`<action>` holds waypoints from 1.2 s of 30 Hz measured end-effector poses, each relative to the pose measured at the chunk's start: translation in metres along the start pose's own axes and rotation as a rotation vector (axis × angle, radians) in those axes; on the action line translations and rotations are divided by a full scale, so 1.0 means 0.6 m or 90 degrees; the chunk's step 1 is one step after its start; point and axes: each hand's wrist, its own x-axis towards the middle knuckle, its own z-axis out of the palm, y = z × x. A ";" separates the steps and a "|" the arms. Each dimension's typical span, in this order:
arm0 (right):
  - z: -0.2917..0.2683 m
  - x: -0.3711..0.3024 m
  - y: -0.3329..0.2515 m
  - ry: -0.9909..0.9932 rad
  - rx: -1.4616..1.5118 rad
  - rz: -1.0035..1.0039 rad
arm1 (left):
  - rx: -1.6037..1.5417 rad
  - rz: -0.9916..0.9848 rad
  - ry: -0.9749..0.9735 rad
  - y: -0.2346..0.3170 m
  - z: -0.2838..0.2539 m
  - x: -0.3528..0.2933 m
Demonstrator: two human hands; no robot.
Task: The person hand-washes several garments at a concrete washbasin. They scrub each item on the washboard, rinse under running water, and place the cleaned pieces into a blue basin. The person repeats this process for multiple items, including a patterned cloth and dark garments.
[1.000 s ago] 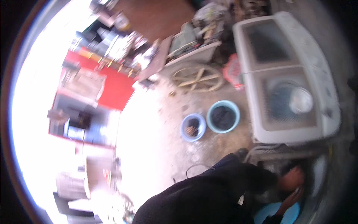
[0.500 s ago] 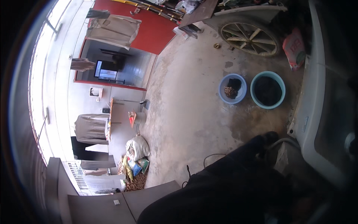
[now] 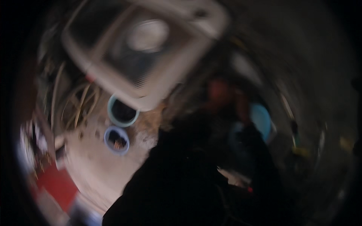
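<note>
The picture is dark and smeared by motion. My left hand (image 3: 219,92) is a reddish blur beside the right edge of a washing machine (image 3: 166,71). Close to it on the right is my right hand (image 3: 242,106), with its dark sleeve reaching up from below. Fingers cannot be made out on either hand, and anything in them is hidden by blur. A light-blue basin (image 3: 261,119) lies just right of my right wrist, partly covered by the sleeve.
Left of my dark clothing, a teal tub (image 3: 132,121) with dark contents stands partly under the machine's edge. Beside it sits a blue basin (image 3: 108,146) holding cloth. A spoked cart wheel (image 3: 79,103) and a red wall (image 3: 58,186) are farther left.
The view has swung right and turned. The washing machine has moved from the right edge to the upper middle, the tubs now appear left, and both hands have come into sight.
</note>
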 end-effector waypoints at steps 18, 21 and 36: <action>0.009 -0.062 -0.091 0.197 -0.012 0.041 | -0.025 0.156 0.202 -0.007 -0.039 -0.060; 0.012 -0.148 -0.143 0.183 -0.050 -0.024 | -0.010 0.345 0.210 -0.029 -0.045 -0.157; 0.032 -0.106 -0.110 0.275 0.009 0.017 | 0.004 0.228 0.252 -0.015 -0.036 -0.096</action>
